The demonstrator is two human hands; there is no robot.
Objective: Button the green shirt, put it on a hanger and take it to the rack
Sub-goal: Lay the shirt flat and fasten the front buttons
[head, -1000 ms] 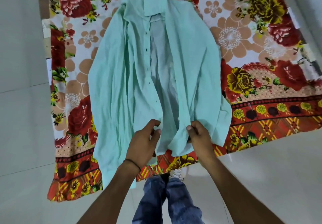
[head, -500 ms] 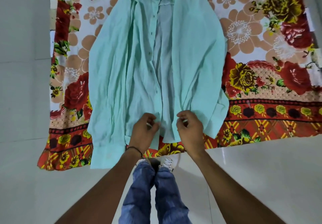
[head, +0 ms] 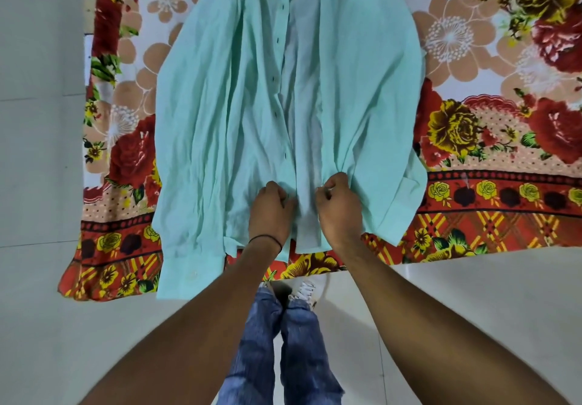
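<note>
Head view: the green shirt (head: pixel 220 105) lies open-fronted on the floral sheet (head: pixel 472 58), hem at its near edge. There the left hand (head: pixel 269 212) and right hand (head: pixel 340 209) each pinch a front edge (no button looks fastened); hanger and rack steps remain.

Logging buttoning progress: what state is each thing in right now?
green shirt: lying spread out, front open, unbuttoned.
left hand: grips the button-side front edge near the hem.
right hand: grips the other front edge near the hem.
floral sheet: spread flat under the shirt.
</note>
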